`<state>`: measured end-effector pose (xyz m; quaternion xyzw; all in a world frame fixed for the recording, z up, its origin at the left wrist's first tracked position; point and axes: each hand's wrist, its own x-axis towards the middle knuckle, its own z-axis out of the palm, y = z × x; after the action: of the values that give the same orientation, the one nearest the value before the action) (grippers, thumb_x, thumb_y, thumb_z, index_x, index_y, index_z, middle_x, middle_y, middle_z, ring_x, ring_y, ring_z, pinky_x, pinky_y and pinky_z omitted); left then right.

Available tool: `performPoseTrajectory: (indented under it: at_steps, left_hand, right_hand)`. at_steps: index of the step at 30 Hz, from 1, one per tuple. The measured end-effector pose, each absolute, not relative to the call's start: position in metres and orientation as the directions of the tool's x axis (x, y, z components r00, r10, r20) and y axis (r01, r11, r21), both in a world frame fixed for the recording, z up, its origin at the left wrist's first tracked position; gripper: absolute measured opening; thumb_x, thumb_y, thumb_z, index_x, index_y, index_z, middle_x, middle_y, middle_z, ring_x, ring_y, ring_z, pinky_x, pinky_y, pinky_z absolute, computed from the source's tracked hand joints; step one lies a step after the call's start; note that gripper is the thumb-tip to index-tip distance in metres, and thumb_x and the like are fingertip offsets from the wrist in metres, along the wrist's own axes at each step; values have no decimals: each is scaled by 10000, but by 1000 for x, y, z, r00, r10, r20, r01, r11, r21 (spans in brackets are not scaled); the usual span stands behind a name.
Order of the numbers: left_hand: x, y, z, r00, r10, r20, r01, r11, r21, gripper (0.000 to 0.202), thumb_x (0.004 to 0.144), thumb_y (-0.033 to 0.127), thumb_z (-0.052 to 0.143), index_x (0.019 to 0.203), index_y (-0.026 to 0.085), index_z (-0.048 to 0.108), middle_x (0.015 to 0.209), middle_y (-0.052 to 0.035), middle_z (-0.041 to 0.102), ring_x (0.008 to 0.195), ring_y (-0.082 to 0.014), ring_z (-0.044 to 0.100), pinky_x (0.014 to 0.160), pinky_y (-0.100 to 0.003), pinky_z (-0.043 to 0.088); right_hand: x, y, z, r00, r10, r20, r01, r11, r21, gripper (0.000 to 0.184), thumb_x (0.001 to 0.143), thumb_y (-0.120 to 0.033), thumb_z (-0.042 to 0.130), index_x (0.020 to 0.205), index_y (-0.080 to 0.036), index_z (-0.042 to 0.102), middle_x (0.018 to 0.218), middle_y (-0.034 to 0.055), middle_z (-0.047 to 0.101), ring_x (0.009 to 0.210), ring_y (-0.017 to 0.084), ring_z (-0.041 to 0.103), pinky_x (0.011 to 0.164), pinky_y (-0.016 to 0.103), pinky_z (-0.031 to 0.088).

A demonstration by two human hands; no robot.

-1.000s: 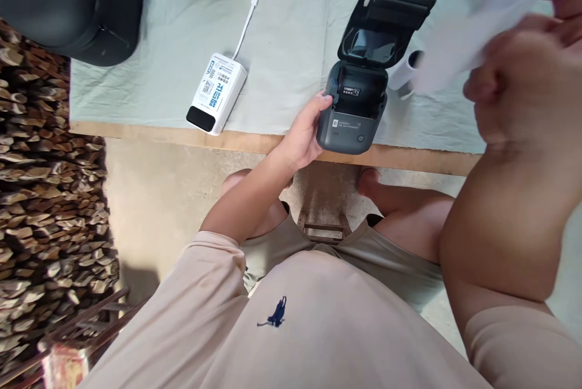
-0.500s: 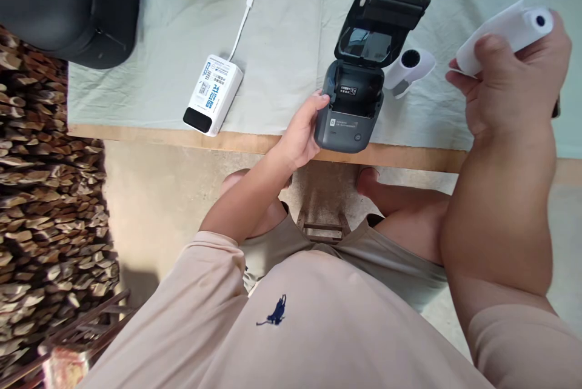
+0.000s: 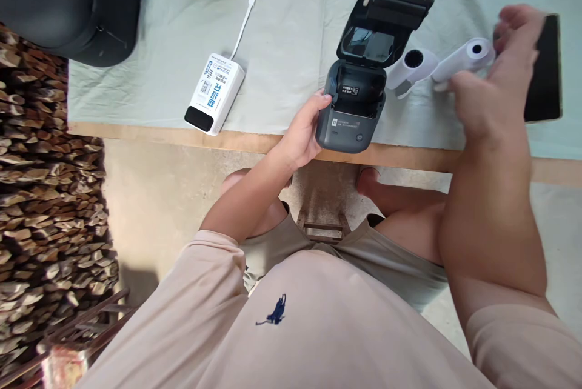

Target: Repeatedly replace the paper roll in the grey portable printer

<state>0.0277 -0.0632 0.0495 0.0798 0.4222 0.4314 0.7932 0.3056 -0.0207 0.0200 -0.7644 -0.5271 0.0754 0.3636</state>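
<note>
My left hand (image 3: 305, 131) grips the left side of a dark grey label printer (image 3: 348, 128), thumb on its upper edge. The printer's black lid (image 3: 382, 19) stands raised, and its paper bay shows bare inside. On the cloth to its right lies a white paper roll (image 3: 411, 68) with a wide black core. Beside that rests a second, slimmer paper roll (image 3: 464, 59) with a small dark core. My right hand (image 3: 495, 74) is just right of this slim roll, fingers spread and a little blurred; the thumb is close to the roll's near side.
A black phone (image 3: 548, 74) lies right of my right hand. A white power bank (image 3: 213, 95) with a short cable sits to the left. A black bag or case (image 3: 73, 7) fills the far left corner. The table's wooden edge (image 3: 254, 142) runs along the front; stacked firewood (image 3: 54, 195) stands at left.
My right hand has put the slim paper roll down beside the wider one and let go, its fingers opening. More of the phone shows. My left hand and the printer stay nearly still.
</note>
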Motion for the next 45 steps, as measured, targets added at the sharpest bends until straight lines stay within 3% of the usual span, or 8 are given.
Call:
performPoseTrajectory:
  at_steps: [4,11,20,24,27,35,40,45]
  left_hand:
    - [27,-63,49,284,764,-579,-624,606,493,141,1104,276,633,991,210,685,1116,-27,866,1407,-272,820,1162,-369,700]
    - [25,-64,47,280,775,-567,-581,607,542,164,1110,296,629,993,214,709,932,-1,815,1188,-225,874,1012,-305,704]
    - [23,-65,48,304,775,-555,-607,606,514,136,1109,285,626,1012,215,690,1062,-9,850,1285,-234,854,1054,-315,703]
    - [23,-65,48,324,782,-532,-624,599,501,127,1112,278,626,1014,214,676,1063,-4,852,1309,-239,850,1080,-330,707]
    - [24,-65,47,316,790,-525,-614,592,522,133,1120,286,614,1029,214,680,1070,0,853,1311,-237,850,1070,-325,709]
    - [26,-64,48,282,772,-570,-628,598,499,112,1086,268,658,996,208,688,1109,-23,858,1354,-263,838,1114,-356,699]
    - [27,-64,52,286,748,-599,-645,613,457,126,1107,272,627,1127,210,735,1091,-22,869,1304,-271,860,1099,-394,720]
    - [27,-64,53,300,759,-578,-650,606,459,166,1134,260,581,1087,201,729,1042,-16,862,1272,-240,866,1092,-358,716]
  right_hand:
    - [285,-28,31,346,754,558,839,18,-544,655,609,8,592,1195,-283,564,1302,122,642,1234,341,640,1135,540,507]
    - [246,-16,35,157,978,138,930,-100,-354,704,753,-195,970,1380,-206,650,1470,150,671,1328,365,614,1269,591,429]
    - [257,-21,37,114,992,56,885,-76,-460,546,953,-134,745,1475,-289,703,1378,144,724,1294,333,660,1204,530,475]
    - [256,-13,26,301,928,218,608,-11,-794,651,772,-59,691,1368,-309,612,1223,63,687,1002,232,649,1002,432,532]
    - [257,-2,16,504,863,32,68,-3,-998,559,667,-136,643,1172,-326,495,1177,34,660,890,199,601,820,386,516]
    - [270,-2,33,249,894,-373,-593,-164,-788,514,534,-207,525,1027,-283,651,1337,50,762,1189,218,716,840,369,599]
    - [248,-12,54,256,885,-388,-710,-100,-697,267,711,-203,586,965,-284,572,909,-11,640,914,133,735,676,235,598]
    - [225,-31,69,306,948,-88,-501,81,-862,458,742,-218,765,1169,-350,666,1057,-31,680,897,158,757,620,264,613]
